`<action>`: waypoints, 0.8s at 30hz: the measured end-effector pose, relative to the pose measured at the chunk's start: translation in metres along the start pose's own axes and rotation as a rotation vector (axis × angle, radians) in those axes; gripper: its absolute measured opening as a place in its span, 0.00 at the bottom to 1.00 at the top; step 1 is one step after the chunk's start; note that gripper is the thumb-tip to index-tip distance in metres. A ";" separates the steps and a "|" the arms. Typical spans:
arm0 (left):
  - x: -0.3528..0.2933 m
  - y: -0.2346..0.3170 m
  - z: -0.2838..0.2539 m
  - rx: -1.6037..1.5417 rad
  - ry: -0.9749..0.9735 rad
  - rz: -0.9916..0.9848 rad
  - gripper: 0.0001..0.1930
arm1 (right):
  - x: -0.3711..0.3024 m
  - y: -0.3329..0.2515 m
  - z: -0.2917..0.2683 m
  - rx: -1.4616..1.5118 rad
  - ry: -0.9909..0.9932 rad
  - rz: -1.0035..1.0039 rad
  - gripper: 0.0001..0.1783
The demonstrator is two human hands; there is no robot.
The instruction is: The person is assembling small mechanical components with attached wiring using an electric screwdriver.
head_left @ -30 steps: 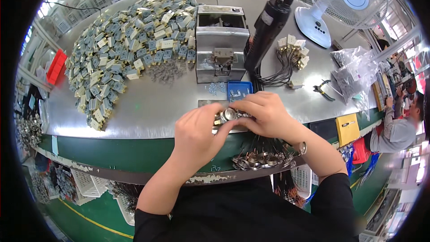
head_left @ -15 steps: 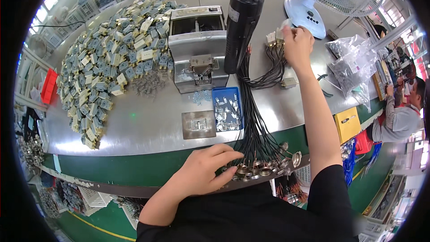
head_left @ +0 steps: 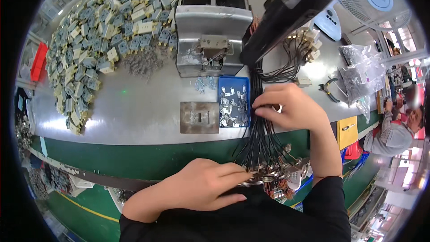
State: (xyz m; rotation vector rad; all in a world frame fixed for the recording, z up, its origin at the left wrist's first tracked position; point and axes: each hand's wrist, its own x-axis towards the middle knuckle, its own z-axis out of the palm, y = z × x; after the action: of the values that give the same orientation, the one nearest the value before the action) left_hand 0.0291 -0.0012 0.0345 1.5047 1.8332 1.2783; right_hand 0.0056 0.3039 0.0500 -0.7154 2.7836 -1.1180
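A bundle of thin black wires [head_left: 257,145] runs down the bench past the blue tray. My right hand [head_left: 293,110] pinches at the wires beside the tray, thumb and forefinger drawn together. At the bench's front edge, round metal caps [head_left: 268,177] cluster on the wire ends. My left hand [head_left: 208,183] reaches these caps with its fingertips, its thumb held apart below. The blue tray [head_left: 234,79] contains small metal pieces. Left of it lies a square metal plate [head_left: 188,126] with a slot. Behind stands a grey metal machine [head_left: 210,20].
A heap of grey and cream blocks [head_left: 130,27] covers the bench's left. A black cylinder [head_left: 286,15] leans above the wires. Wired cream blocks [head_left: 313,45], pliers [head_left: 330,92], plastic bags [head_left: 365,69] and a fan [head_left: 329,24] are at the right. Another person [head_left: 390,139] sits beyond.
My right hand has come back from the cream blocks near the fan to the wire bundle. A cream block it was at now lies with the others. The view has shifted.
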 end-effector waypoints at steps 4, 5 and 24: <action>-0.003 0.020 0.017 0.113 -0.111 -0.034 0.28 | 0.004 -0.021 0.015 -0.010 -0.222 0.019 0.05; -0.002 0.026 0.017 0.159 -0.157 -0.034 0.32 | 0.005 -0.024 0.019 -0.059 -0.246 -0.046 0.06; -0.032 0.019 0.033 -0.054 0.407 0.358 0.20 | 0.011 -0.029 0.021 -0.044 0.158 -0.093 0.03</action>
State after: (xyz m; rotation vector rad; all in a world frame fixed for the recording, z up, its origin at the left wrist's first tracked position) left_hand 0.0751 -0.0193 0.0283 1.6922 1.7911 1.9068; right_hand 0.0123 0.2676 0.0556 -0.8014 2.9421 -1.1823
